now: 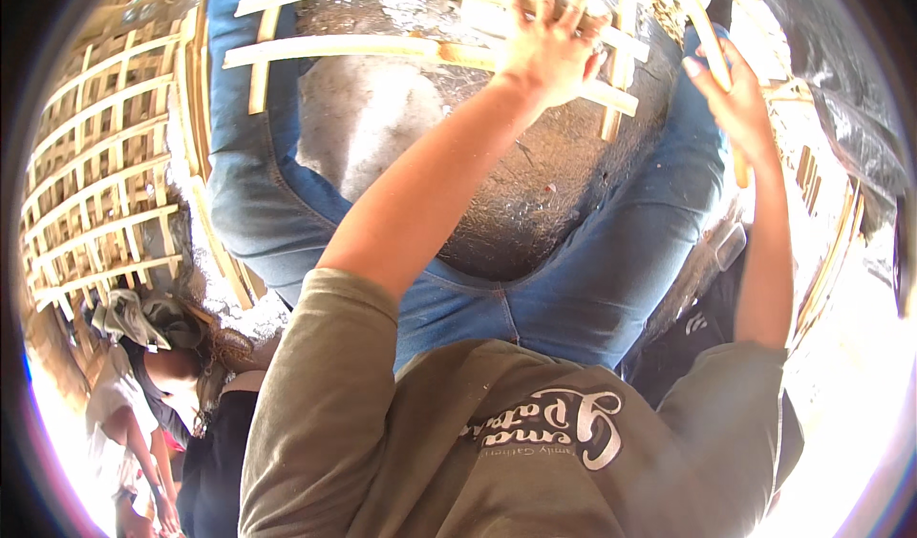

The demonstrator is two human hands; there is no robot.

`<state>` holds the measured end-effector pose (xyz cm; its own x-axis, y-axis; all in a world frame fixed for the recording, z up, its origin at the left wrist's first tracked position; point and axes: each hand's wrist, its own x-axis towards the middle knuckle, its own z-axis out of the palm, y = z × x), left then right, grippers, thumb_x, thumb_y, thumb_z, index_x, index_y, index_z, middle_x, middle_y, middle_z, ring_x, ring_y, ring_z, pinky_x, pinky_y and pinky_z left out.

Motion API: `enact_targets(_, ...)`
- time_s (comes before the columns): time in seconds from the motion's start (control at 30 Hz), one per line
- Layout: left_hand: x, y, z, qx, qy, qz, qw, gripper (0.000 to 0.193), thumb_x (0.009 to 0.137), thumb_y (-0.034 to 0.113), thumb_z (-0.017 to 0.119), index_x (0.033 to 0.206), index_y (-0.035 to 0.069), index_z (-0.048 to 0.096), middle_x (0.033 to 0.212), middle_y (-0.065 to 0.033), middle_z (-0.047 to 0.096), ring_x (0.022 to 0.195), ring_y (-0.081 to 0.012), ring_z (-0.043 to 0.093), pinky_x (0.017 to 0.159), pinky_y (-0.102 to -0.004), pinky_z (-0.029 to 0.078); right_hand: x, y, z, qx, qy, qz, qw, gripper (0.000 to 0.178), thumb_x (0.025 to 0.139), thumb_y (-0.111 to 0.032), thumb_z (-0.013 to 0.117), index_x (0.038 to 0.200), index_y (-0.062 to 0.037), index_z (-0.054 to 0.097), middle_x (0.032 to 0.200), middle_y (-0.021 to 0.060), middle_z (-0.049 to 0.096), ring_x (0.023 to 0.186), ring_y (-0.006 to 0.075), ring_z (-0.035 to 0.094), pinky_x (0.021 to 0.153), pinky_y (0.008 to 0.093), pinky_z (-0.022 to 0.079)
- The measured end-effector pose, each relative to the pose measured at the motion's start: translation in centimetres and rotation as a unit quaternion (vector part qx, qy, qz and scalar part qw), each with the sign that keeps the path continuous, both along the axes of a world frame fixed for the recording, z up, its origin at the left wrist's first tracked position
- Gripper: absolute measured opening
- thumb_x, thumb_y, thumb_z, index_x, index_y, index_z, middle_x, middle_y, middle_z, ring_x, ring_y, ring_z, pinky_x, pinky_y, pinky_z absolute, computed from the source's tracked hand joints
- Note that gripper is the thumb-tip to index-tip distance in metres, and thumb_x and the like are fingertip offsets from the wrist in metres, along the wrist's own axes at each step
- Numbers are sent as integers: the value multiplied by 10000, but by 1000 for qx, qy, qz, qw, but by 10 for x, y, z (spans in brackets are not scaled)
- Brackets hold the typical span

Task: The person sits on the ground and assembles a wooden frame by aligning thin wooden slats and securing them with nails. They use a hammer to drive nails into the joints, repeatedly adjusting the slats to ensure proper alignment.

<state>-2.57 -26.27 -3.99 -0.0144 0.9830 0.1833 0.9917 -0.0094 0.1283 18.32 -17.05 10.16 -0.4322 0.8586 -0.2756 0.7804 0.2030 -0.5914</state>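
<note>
A seated person in blue jeans (611, 280) and an olive-green printed T-shirt (497, 443) reaches forward with both bare arms over a frame of pale wooden slats (382, 49) that lies across the spread knees. The left hand (549, 46) rests on top of the slats near the far end of the frame, fingers spread and pressed down where two crosswise strips meet an upright one; it grips nothing outright, the palm simply flat against the wood. The right hand (731, 94) is closed around a single thin slat (712, 37) that runs steeply up and away at the right side of the frame, the thumb and fingers wrapped about it. Between the legs lies bare ground (516, 194), grey-brown, strewn with chaff and short fibres.

At the left stands a large lattice panel (95, 185) made of the same light strips, crossed in a grid and leaning just beside the left knee. Below it, at the lower left edge, another person (162, 366) sits close by, wearing a patterned head covering and a light top; what that person's hands are doing cannot be made out. On the right, more loose strips (831, 242) lie on sunlit ground, washed out by glare, and a dark sheet (850, 108) covers the upper right corner
</note>
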Motion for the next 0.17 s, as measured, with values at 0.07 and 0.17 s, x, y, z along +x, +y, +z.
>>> enact_targets(0.07, 4, 1, 13, -27, -7, -6, 1000, 555, 1022, 484, 402, 1547, 309, 356, 1650, -87, 235, 1504, -435, 189, 1151, -756, 103, 2, -7, -40, 219, -49, -11, 975, 499, 861, -405, 781, 1135, -44, 571, 694, 35, 603, 576, 156, 610, 541, 307, 495)
enact_targets(0.17, -2, -2, 14, -37, -28, -11, 999, 651, 1006, 540, 413, 1571, 232, 316, 1660, -100, 205, 1508, -435, 177, 1152, -756, 73, -30, -23, -53, 204, -90, -111, 968, 609, 782, -432, 838, 1127, -12, 564, 788, 106, 695, 742, 258, 716, 737, 368, 576)
